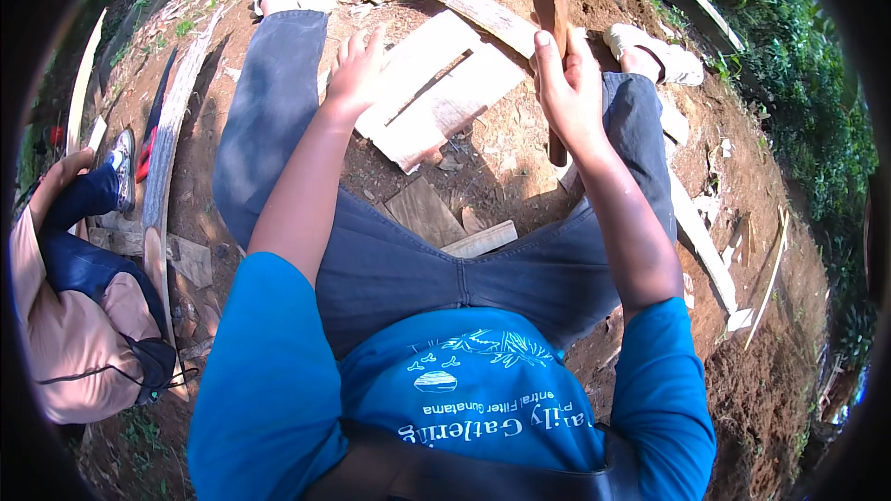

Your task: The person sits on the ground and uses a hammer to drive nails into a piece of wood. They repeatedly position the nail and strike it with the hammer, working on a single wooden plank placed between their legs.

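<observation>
My right hand [577,97] is wrapped round the wooden handle of a claw hammer [549,2]. The thumb lies along the handle, whose butt sticks out below my palm, and the metal head is at the top edge of the view. My left hand [356,74] is open, fingers apart, beside the left edge of some pale wooden boards [455,97]. Whether it touches them I cannot tell. The boards lie on the soil between my spread legs, with a dark narrow gap between two of them. A longer plank [478,14] lies at a slant behind them.
Short wood offcuts [425,209] lie close to my lap. At the left, another person [83,334] sits near a long weathered plank [172,139] and a red-handled saw [146,156]. A thin strip of wood [703,246] lies at right, with green bushes [789,65] beyond.
</observation>
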`<state>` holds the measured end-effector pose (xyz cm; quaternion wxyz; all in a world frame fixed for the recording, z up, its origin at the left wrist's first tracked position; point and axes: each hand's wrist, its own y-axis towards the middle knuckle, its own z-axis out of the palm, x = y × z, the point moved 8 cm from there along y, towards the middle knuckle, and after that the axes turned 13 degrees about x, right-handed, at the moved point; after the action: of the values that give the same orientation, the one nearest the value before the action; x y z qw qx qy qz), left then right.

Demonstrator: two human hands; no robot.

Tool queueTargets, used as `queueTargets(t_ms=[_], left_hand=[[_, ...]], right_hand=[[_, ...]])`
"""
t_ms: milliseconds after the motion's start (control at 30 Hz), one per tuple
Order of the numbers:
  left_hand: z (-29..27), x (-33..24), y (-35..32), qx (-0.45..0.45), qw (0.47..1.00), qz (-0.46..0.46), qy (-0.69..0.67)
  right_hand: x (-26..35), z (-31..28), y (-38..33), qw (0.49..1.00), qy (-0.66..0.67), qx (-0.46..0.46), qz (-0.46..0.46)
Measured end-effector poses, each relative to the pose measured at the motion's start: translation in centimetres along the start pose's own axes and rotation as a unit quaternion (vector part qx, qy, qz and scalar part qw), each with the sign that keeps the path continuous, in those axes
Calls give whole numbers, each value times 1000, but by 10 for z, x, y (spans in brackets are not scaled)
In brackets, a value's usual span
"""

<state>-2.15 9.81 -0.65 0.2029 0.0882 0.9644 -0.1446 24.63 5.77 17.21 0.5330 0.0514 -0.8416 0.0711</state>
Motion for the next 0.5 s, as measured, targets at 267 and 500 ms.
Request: queueTargets(t_ms=[267, 500], left_hand=[[54, 6, 14, 194, 979, -47, -33], [45, 9, 3, 206, 975, -73, -49]], right_hand=[[-154, 42, 26, 924, -303, 96, 212], [-63, 22, 62, 966, -237, 67, 83]])
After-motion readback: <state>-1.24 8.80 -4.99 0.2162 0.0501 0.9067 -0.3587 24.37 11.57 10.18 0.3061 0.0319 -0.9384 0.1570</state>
